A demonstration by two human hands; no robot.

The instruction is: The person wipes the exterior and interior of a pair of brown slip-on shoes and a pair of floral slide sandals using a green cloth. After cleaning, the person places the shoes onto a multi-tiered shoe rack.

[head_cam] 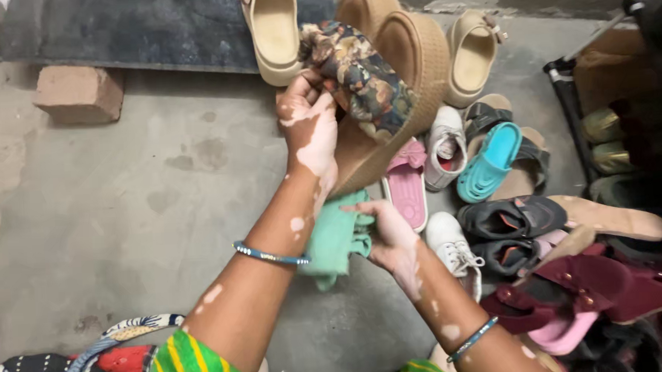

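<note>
My left hand point(309, 123) grips the tan wedge sandal point(386, 92) by its floral strap, raised over the shoe pile point(514, 222). My right hand point(390, 239) clutches a green cloth point(334, 239) just below the sandal. A one-handed strap grip may slip, dropping the sandal.

Tan wedge sandal with a dark floral strap, held over a pile of many-coloured shoes

The wedge sandal point(408, 76) is woven tan, its strap dark blue with rust and cream flowers; the cloth point(335, 240) is sea-green. Nearby lie a cream sandal point(274, 30), a pink slipper point(406, 186), a white sneaker point(445, 148), a turquoise sandal point(488, 163), black shoes with orange lining point(510, 218) and maroon sandals point(600, 281). The floor point(120, 197) is mottled grey; both wrists wear blue bangles point(268, 255).
</note>
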